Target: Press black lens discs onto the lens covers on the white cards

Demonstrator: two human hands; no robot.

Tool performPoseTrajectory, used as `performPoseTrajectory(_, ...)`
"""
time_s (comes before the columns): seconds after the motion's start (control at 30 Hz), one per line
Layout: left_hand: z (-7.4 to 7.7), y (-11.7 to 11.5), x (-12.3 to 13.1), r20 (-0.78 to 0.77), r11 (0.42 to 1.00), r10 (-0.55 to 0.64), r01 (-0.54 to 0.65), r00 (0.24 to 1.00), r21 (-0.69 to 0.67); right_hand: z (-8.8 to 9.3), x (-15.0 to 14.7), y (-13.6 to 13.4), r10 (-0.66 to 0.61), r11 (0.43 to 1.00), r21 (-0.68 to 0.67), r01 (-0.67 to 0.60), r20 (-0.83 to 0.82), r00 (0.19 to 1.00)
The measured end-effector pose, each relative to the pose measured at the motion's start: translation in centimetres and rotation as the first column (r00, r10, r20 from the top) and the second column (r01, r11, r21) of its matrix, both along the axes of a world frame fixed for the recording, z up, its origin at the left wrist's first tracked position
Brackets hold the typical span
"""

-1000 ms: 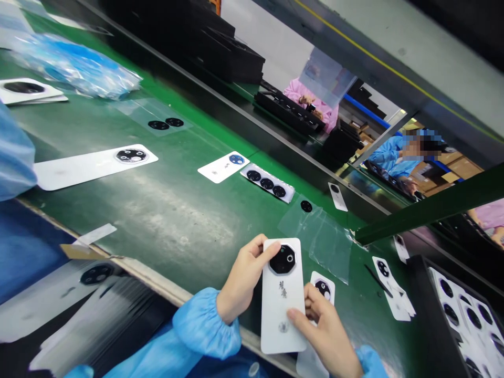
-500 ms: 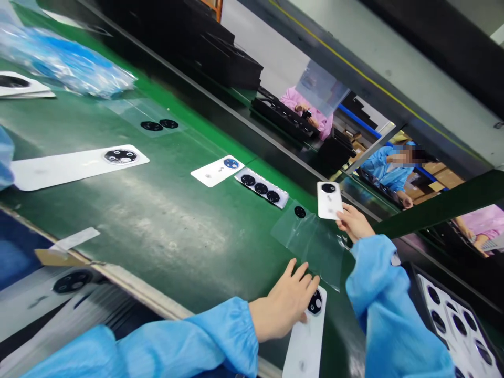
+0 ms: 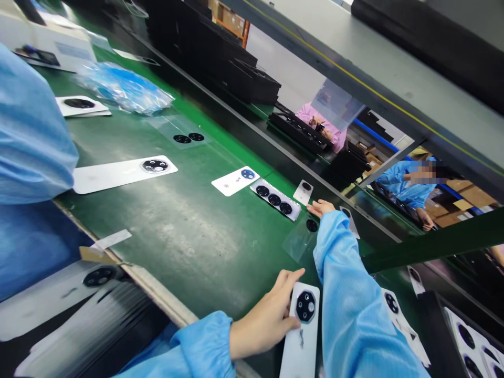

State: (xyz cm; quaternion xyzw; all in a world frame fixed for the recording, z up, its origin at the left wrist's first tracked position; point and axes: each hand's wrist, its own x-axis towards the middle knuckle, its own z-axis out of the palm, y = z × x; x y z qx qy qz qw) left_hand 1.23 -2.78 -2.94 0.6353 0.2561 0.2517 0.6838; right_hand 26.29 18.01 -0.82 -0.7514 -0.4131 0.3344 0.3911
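A white phone back cover (image 3: 301, 344) with a black octagonal camera patch lies at the front of the green bench. My left hand (image 3: 263, 317) pinches its left edge, thumb over the face and index finger stretched past the top. Farther off, my right hand (image 3: 323, 207) reaches out with fingers extended, the tips at the lower corner of a smaller white cover (image 3: 302, 192) with a dark round patch. Close to that hand are a clear plastic film (image 3: 296, 242) with one black disc (image 3: 311, 225) and a strip of three black camera discs (image 3: 274, 199).
More white covers lie at centre (image 3: 232, 184) and left (image 3: 114, 176). A blue-and-clear plastic bag (image 3: 128, 86) is at the back left. A black tray (image 3: 435, 310) of covers stands lower right, beside a green post (image 3: 429, 239). Co-workers (image 3: 321, 123) sit beyond.
My right hand has moved its small cover left and away, setting it down at the far side, and its fingers have straightened. My left hand has closed on the front cover, which has turned slightly.
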Motion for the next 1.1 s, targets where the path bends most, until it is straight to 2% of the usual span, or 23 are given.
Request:
performPoseTrajectory(0.07,-0.1,0.4,-0.4,0.064,0.982,0.04,-0.028,0.997,-0.185,0.0,1.4,-1.5,0.035,0.999,-0.035,-0.031,0.098,0.995)
performPoseTrajectory(0.13,0.0,1.0,-0.9,0.163,0.928,0.054,0.011,0.985,-0.373,0.0,2.6,-2.9,0.09,0.994,-0.086,-0.074,0.209,0.974)
performPoseTrajectory(0.23,0.5,1.8,-1.7,0.263,0.864,0.071,0.073,0.962,-0.499,-0.5,3.7,-4.6,0.22,0.97,-0.172,-0.169,0.338,0.915)
performPoseTrajectory(0.37,1.1,2.1,-2.5,0.244,0.861,0.105,0.035,0.964,-0.508,-1.6,3.4,-5.1,0.334,0.939,-0.234,-0.251,0.465,0.819)
performPoseTrajectory(0.57,1.0,1.6,-3.0,0.255,0.883,0.125,0.009,0.959,-0.468,-2.1,3.0,-4.1,0.388,0.921,-0.264,-0.285,0.578,0.718)
performPoseTrajectory(0.7,0.8,1.6,-3.3,0.245,0.9,0.132,-0.013,0.961,-0.436,-2.3,3.2,-4.2,0.392,0.92,-0.25,-0.302,0.633,0.668)
performPoseTrajectory(0.87,0.8,1.7,-3.4,0.227,0.911,0.124,-0.021,0.966,-0.411,-3.1,3.3,-5.6,0.358,0.93,-0.213,-0.299,0.709,0.608)
performPoseTrajectory(1.1,0.7,1.8,-3.5,0.245,0.898,0.115,0.005,0.963,-0.44,-3.2,3.5,-6.5,0.367,0.921,-0.216,-0.324,0.76,0.536)
